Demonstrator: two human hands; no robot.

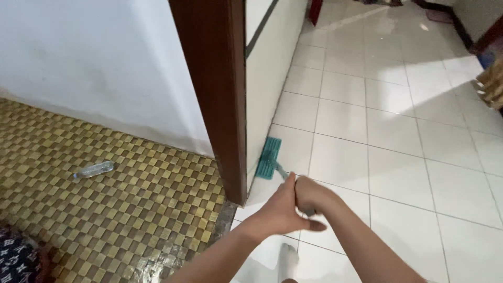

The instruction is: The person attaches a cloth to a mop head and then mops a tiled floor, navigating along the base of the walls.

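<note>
Both hands grip a flat mop on white floor tiles.

The left hand and right hand close around the mop handle; its teal mop head lies lengthwise beside the wall, handle slanting back toward the person.

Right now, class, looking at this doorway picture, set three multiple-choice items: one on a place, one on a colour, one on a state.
1. Where does the flat rectangular mop head lie?
A. on the white tiled floor against the wall base
B. on the mat
C. on a table

2. What colour is the mop head?
A. red
B. teal
C. black

3. How does the clear plastic bottle rest?
A. upright
B. hanging
C. on its side on the brown-and-yellow woven checkered mat

Answers: 1 A, it lies on tile beside the dark brown wooden door frame. 2 B, its pad shows teal. 3 C, it lies flat.
</note>
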